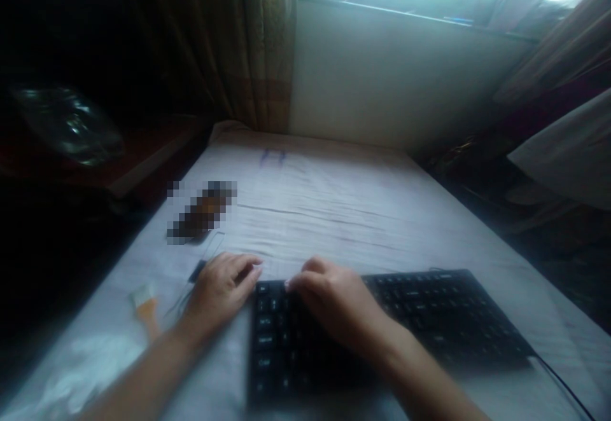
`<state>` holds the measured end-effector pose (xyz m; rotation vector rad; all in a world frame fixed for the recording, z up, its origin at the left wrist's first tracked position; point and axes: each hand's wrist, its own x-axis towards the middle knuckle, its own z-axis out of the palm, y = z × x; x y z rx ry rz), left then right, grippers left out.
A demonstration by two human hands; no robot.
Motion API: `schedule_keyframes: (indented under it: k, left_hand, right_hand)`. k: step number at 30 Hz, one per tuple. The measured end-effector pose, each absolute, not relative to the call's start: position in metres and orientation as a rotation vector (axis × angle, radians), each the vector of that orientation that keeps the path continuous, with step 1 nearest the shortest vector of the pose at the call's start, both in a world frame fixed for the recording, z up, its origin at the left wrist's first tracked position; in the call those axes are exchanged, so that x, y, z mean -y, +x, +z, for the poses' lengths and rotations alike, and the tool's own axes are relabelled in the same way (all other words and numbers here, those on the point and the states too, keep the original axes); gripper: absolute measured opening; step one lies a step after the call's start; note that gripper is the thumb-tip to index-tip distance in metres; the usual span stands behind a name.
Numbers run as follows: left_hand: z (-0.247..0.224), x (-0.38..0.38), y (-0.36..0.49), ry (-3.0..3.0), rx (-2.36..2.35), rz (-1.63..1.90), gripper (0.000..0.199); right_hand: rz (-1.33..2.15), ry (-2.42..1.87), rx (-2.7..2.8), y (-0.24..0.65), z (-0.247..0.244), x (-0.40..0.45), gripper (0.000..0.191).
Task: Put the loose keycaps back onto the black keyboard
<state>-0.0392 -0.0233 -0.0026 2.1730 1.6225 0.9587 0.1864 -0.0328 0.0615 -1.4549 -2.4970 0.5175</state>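
A black keyboard (429,319) lies at a slant on the white cloth, its cable leaving at the right corner. Over its left part is my right hand (334,290), fingers drawn together and tips down at the keys near the upper left corner. My left hand (219,287) rests on the cloth just beyond the keyboard's left edge, thumb and forefinger meeting in a pinch. Anything small between the fingertips of either hand is too blurred to make out. Beside the left hand lies a small dark object (196,271) with a thin wire loop, partly covered by the hand.
A brush with an orange handle (147,313) and pale bristles lies left of my left forearm. Nearer is clear crumpled plastic (90,370). A blurred-out dark and orange item (203,214) lies farther back. The cloth-covered surface (324,186) reaches toward a wall, with curtains (258,46) behind.
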Motion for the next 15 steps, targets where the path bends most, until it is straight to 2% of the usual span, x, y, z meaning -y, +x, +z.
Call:
schedule_keyframes:
  k: [15]
  left_hand:
    - [-0.003, 0.023, -0.04, 2.166, -1.625, 0.952, 0.021]
  right_hand:
    - [0.389, -1.631, 2.508, 0.225, 0.071, 0.037, 0.022]
